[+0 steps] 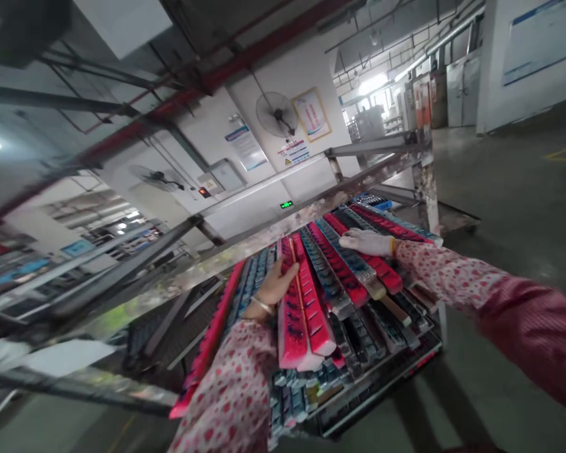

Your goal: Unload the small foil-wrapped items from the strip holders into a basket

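Long pink and dark blue-grey slotted bars lie side by side in a layered stack. My left hand [274, 286], bare with a band at the wrist, is closed at the left edge of a pink slotted bar [292, 333]. Its thumb lies over the top, and part of the fingers is hidden. Another pink bar [319, 321] lies right beside it. Farther right, my right hand [368, 242], in a white glove, rests across the bars with fingers stretched out, near a blue-grey bar [342, 248]. Patterned sleeve covers reach both wrists.
A worn metal rack frame [382, 167] runs behind the stack, with a post [429, 195] at right. More layers of dark bars [358, 340] lie underneath. A long pink bar [207, 346] slants along the left side. Grey floor [514, 207] stretches to the right.
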A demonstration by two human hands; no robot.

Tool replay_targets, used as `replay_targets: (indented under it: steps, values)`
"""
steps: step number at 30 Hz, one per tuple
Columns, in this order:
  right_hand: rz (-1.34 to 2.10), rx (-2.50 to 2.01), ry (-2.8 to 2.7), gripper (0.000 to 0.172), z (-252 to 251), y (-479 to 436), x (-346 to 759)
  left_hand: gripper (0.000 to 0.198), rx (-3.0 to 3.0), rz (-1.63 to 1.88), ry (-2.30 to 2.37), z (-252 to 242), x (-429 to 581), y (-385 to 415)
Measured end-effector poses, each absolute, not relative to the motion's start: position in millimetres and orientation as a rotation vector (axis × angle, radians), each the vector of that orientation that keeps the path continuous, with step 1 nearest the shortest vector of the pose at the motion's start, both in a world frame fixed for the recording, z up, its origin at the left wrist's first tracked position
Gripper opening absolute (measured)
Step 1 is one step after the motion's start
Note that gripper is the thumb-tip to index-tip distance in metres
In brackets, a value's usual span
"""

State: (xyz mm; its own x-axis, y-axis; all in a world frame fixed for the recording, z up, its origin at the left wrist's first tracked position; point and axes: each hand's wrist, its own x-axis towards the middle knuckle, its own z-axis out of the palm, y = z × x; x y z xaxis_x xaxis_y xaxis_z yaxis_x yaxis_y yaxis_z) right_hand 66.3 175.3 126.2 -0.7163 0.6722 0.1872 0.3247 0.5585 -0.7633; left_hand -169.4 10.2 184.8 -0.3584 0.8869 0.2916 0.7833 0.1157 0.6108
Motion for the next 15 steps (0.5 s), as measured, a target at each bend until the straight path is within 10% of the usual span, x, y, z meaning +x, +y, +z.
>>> replay_targets:
  steps: [9, 15]
  values:
    - [0.874, -0.268, -2.427, 0.073, 139.6, 81.9, 121.9, 0.09, 2.059, 1.006, 2.063, 152.6, -142.3, -152.8]
    - [0.628, -0.208, -2.554, 0.068, 121.7, 83.1, 83.9, 0.075, 2.425, 1.132, 2.386, 101.8, -125.1, -127.3]
